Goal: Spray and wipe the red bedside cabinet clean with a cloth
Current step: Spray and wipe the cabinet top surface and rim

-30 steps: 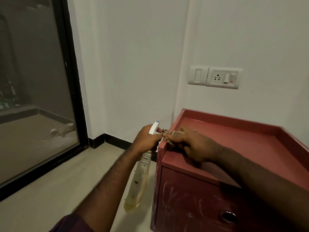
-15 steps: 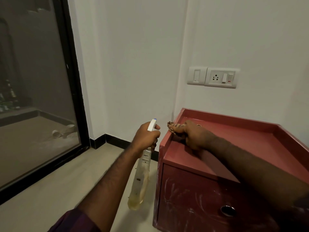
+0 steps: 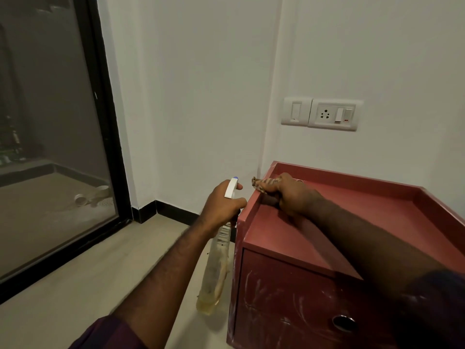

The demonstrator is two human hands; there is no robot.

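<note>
The red bedside cabinet point(image 3: 352, 222) stands in the room's corner, with a raised rim round its top and white smears on its drawer front. My right hand point(image 3: 292, 197) grips a striped brown cloth point(image 3: 264, 183) and presses it on the cabinet's left rim, near the back corner. My left hand point(image 3: 221, 205) holds a clear spray bottle point(image 3: 215, 270) with a white nozzle, hanging just left of the cabinet. The bottle holds a little yellowish liquid at its bottom.
A switch and socket plate point(image 3: 322, 114) sits on the white wall above the cabinet. A dark-framed glass door point(image 3: 63, 147) fills the left side. Beige floor point(image 3: 88, 273) lies between the door and the cabinet. The drawer has a round pull hole point(image 3: 343, 322).
My right hand slid the cloth along the left rim toward the back corner. The left hand with the bottle rose slightly and stayed beside the cabinet.
</note>
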